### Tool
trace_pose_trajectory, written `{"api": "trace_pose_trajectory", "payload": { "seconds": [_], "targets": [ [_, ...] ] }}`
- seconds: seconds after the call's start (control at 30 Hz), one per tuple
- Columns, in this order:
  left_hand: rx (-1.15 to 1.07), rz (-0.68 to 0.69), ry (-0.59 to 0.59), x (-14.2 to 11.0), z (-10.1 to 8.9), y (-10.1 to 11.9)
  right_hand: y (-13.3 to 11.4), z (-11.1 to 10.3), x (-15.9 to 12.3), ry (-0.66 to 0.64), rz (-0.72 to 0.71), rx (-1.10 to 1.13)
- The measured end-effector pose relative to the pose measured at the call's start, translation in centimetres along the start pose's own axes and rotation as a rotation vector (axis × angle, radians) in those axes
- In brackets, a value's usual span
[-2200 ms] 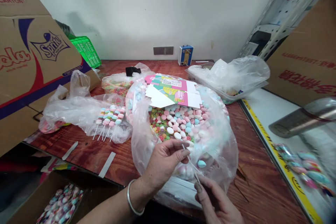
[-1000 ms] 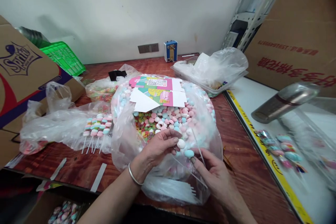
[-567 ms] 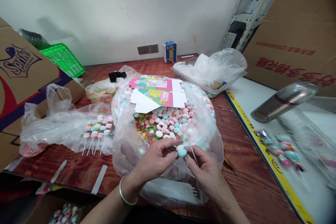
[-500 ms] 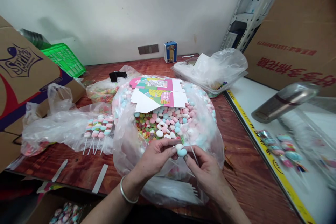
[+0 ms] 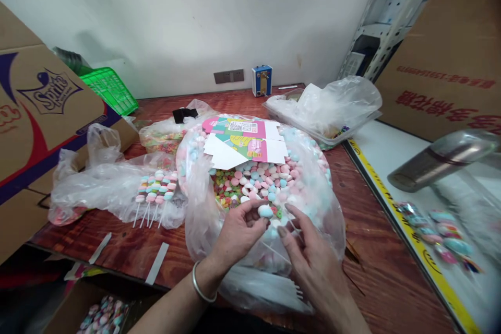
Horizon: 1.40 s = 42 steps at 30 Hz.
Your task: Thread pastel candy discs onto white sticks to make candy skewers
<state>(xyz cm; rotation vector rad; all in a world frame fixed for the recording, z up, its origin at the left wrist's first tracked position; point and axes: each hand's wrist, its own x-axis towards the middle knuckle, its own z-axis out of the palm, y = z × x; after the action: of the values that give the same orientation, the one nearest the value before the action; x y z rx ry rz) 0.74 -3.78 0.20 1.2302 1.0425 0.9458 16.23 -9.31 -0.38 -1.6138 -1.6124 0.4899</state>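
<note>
My left hand (image 5: 240,227) pinches a pale blue and white marshmallow (image 5: 265,211) between thumb and fingers. From under those fingertips a thin white stick (image 5: 276,252) slants down to the right. Just right of the marshmallow, my right hand (image 5: 309,245) has thumb and index finger apart, with nothing plainly gripped. Below both hands lies a big clear plastic bag (image 5: 199,219) of pink, white and blue marshmallows (image 5: 270,175), with coloured gummy rings (image 5: 227,185) on its left side. A printed card box (image 5: 250,141), folded flat, rests on the candy.
Finished candy skewers (image 5: 156,188) lie on plastic at left, near a Sprite carton (image 5: 50,94). White sticks (image 5: 262,287) in a bag lie at the front edge. A plastic tub (image 5: 324,115) stands behind right; a steel flask (image 5: 442,159) and wrapped skewers (image 5: 438,235) lie further right.
My right hand's fingers have parted and drawn away from the marshmallows. The left hand has tilted the held marshmallow upward, and the whole view has shifted slightly left.
</note>
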Motion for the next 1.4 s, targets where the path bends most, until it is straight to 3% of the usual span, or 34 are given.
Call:
{"api": "trace_pose_trajectory", "payload": {
  "seconds": [0.07,0.17,0.3,0.47,0.67,0.8,1.03,1.17,1.3,1.4],
  "targets": [
    [-0.159,-0.058,0.074,0.7,-0.4,-0.4,0.1,-0.3,-0.9,0.079,-0.14,-0.178],
    [-0.283,-0.055,0.161,1.2,-0.9,-0.4,0.5,-0.3,-2.4,0.053,-0.269,-0.422],
    [-0.313,-0.019,0.2,1.1,-0.9,-0.3,0.5,0.2,-3.4,-0.039,-0.269,-0.627],
    [-0.285,-0.011,0.197,0.8,-0.6,-0.3,0.1,0.5,-3.4,-0.066,-0.239,-0.698],
    [-0.097,0.083,0.168,0.5,-0.6,-0.6,-0.5,0.1,-3.4,-0.14,-0.227,-0.738],
    [0.002,0.142,0.149,0.4,-0.5,-1.5,-1.2,0.5,-3.3,-0.1,-0.236,-0.79],
    [0.061,0.112,0.146,0.0,-0.4,-2.6,-1.6,1.9,-3.0,-0.096,-0.198,-0.769],
    [0.188,0.148,0.133,-0.8,-0.4,-2.8,-1.9,3.4,-1.5,-0.112,-0.172,-0.772],
    [0.429,0.25,0.099,-1.2,-2.2,-1.9,-2.4,4.9,1.1,-0.149,-0.129,-0.799],
    [0.6,0.27,0.242,-0.5,-4.9,-0.9,-2.8,5.4,2.6,-0.17,-0.173,-0.824]
  ]
}}
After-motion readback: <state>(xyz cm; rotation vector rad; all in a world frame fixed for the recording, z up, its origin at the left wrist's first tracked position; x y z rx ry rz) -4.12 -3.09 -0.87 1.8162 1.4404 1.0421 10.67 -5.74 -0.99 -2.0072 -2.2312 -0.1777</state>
